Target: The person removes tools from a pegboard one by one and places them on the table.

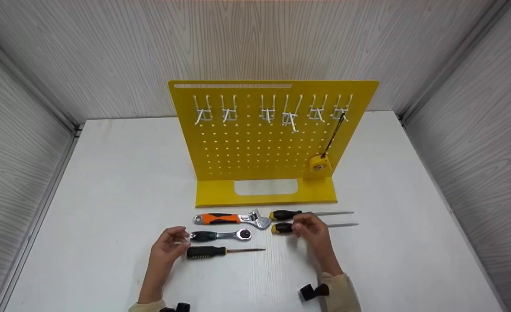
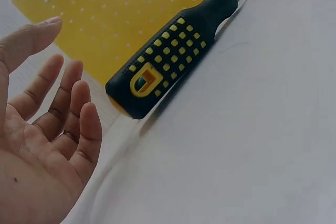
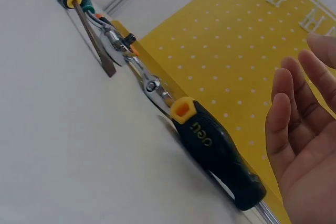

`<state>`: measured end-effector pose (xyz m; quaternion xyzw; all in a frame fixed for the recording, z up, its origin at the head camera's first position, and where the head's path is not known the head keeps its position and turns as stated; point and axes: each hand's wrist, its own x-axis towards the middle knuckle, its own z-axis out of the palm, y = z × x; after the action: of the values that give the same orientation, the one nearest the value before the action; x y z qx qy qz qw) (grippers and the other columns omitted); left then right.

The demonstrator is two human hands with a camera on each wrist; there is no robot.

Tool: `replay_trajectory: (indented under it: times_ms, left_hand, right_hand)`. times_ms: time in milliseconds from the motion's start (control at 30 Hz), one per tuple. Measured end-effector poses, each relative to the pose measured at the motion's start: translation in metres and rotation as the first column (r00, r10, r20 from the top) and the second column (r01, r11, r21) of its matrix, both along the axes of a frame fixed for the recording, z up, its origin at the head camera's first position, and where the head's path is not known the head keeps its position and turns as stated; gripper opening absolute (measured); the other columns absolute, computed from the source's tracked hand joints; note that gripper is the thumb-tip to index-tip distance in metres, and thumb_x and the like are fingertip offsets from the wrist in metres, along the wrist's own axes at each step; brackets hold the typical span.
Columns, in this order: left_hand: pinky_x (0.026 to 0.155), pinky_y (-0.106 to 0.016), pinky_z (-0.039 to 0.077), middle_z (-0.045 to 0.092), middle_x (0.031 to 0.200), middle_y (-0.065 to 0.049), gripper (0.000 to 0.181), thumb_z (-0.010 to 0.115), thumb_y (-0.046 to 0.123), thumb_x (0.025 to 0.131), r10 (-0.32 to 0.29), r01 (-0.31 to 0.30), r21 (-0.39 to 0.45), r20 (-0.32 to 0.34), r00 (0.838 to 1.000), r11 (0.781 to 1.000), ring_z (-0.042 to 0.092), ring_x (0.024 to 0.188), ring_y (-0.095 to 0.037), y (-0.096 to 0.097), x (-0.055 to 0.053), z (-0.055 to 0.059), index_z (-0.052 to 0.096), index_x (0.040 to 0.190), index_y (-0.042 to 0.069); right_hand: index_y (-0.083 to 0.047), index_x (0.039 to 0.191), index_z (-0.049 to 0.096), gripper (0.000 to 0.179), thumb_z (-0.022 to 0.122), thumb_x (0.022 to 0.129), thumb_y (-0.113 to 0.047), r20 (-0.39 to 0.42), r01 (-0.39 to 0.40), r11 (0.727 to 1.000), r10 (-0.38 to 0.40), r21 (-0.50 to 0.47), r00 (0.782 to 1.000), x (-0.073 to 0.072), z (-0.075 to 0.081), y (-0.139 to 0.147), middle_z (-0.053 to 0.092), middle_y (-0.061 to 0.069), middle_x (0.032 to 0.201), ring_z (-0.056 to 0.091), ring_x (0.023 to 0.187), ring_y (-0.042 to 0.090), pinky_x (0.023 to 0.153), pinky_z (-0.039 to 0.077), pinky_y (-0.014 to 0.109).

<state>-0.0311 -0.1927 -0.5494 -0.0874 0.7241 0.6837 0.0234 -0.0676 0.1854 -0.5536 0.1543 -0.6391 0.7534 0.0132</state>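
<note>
My left hand (image 1: pixel 165 248) hovers at the handle ends of a ratchet wrench (image 1: pixel 204 235) and a black-and-yellow screwdriver (image 1: pixel 206 252). Its fingers are loosely bent; in the left wrist view the palm holds nothing and a gap separates it from the screwdriver handle (image 2: pixel 173 51). Above two more screwdrivers, the upper one (image 1: pixel 284 215) and the lower one (image 1: pixel 282 228), is my right hand (image 1: pixel 315 236), covering part of them. The right wrist view shows its relaxed fingers apart from a screwdriver handle (image 3: pixel 215 150). An orange-handled adjustable wrench (image 1: pixel 222 218) lies between the hands, farther back.
Behind the tools stands a yellow pegboard (image 1: pixel 255 147) with several white hooks (image 1: pixel 267 113) along its top. From the rightmost hook a yellow tape measure (image 1: pixel 320 163) hangs by a dark strap. The white table (image 1: pixel 121 173) is bordered by pale wood-grain walls.
</note>
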Motion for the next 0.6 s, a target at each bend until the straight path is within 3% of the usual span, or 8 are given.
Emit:
replay_trajectory:
  times_ms: [100, 267, 333, 500, 600]
  left_hand:
    - [0.072, -0.018, 0.05, 0.06, 0.102, -0.006, 0.044, 0.069, -0.003, 0.084, -0.035, 0.035, 0.002, -0.027, 0.999, 0.999, 0.057, 0.086, -0.007, 0.008, -0.005, 0.004, 0.052, 0.123, -0.008]
    - [0.069, -0.018, 0.049, 0.059, 0.106, -0.012, 0.05, 0.071, -0.001, 0.083, -0.112, 0.112, 0.002, -0.072, 0.991, 0.994, 0.056, 0.084, -0.008, 0.026, -0.017, 0.014, 0.05, 0.127, -0.006]
    - [0.069, -0.018, 0.048, 0.059, 0.108, -0.015, 0.051, 0.071, -0.001, 0.082, -0.134, 0.135, 0.011, -0.061, 0.989, 0.991, 0.055, 0.084, -0.009, 0.033, -0.022, 0.017, 0.049, 0.128, -0.005]
    - [0.069, -0.018, 0.047, 0.058, 0.112, -0.021, 0.05, 0.07, -0.002, 0.084, -0.155, 0.156, 0.016, -0.013, 0.988, 0.988, 0.055, 0.086, -0.009, 0.051, -0.029, 0.017, 0.049, 0.129, -0.002]
    - [0.071, -0.017, 0.048, 0.057, 0.114, -0.022, 0.052, 0.069, -0.001, 0.084, -0.17, 0.17, 0.011, -0.026, 0.985, 0.985, 0.056, 0.088, -0.009, 0.061, -0.031, 0.016, 0.047, 0.131, -0.003]
  right_hand:
    - [0.02, 0.112, 0.048, 0.024, 0.052, 0.094, 0.005, 0.017, 0.089, 0.995, -0.088, -0.04, 0.996, -0.002, 0.002, 0.009, 0.066, -0.003, 0.09, 0.06, 0.073, 0.008, 0.062, 0.05, 0.023]
    - [-0.001, 0.121, 0.054, 0.025, 0.053, 0.096, -0.001, 0.078, 0.164, 0.986, -0.161, -0.041, 0.984, -0.005, 0.002, 0.025, 0.064, -0.002, 0.096, 0.061, 0.077, 0.011, 0.063, 0.049, 0.022]
    - [-0.006, 0.123, 0.054, 0.027, 0.053, 0.097, -0.003, 0.092, 0.184, 0.982, -0.18, -0.038, 0.979, -0.005, 0.003, 0.03, 0.064, -0.002, 0.098, 0.062, 0.08, 0.01, 0.064, 0.05, 0.021]
    - [0.008, 0.127, 0.044, 0.034, 0.053, 0.097, -0.003, 0.14, 0.262, 0.965, -0.259, -0.002, 0.956, -0.005, 0.005, 0.037, 0.064, -0.002, 0.101, 0.064, 0.085, 0.01, 0.069, 0.053, 0.022]
    - [0.002, 0.129, 0.046, 0.034, 0.054, 0.097, -0.005, 0.162, 0.285, 0.958, -0.284, 0.017, 0.945, -0.007, 0.007, 0.041, 0.063, -0.001, 0.106, 0.065, 0.089, 0.012, 0.074, 0.054, 0.023]
